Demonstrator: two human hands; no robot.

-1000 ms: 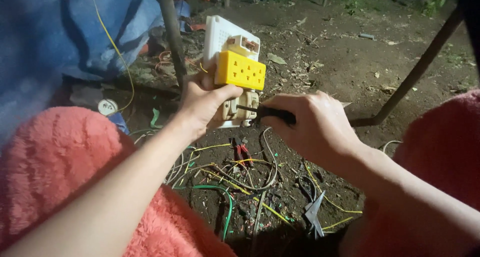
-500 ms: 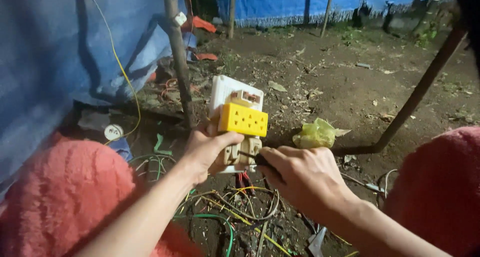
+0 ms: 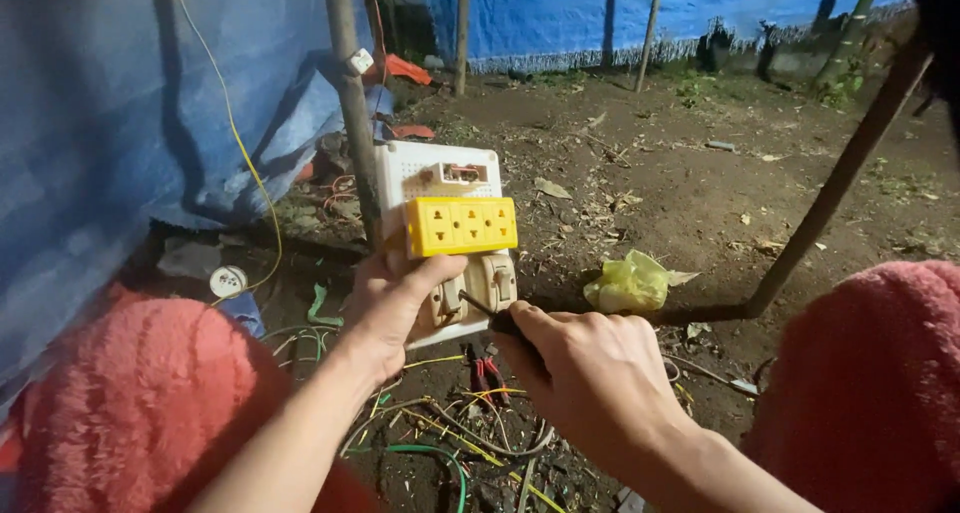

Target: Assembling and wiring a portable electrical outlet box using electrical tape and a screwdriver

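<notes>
White plastic electrical board (image 3: 420,178) w/ yellow three-socket outlet block (image 3: 461,225) and a beige fitting (image 3: 482,283) below it sits mid-frame, held upright. Left hand (image 3: 392,308) clenched round the board's lower edge, thumb across the front. Right hand (image 3: 590,378) at 5 o'clock grasps a black-handled screwdriver (image 3: 495,318), tip on the beige fitting. Vs a sec ago: board a bit lower and nearer, tool tip now seated, so work on the fitting looks underway. Red-handled pliers (image 3: 487,371) and tangled wires (image 3: 450,438) at 6 o'clock; yellow-green plastic bag (image 3: 628,283) at 3; blue tarp (image 3: 120,103) at 9.
</notes>
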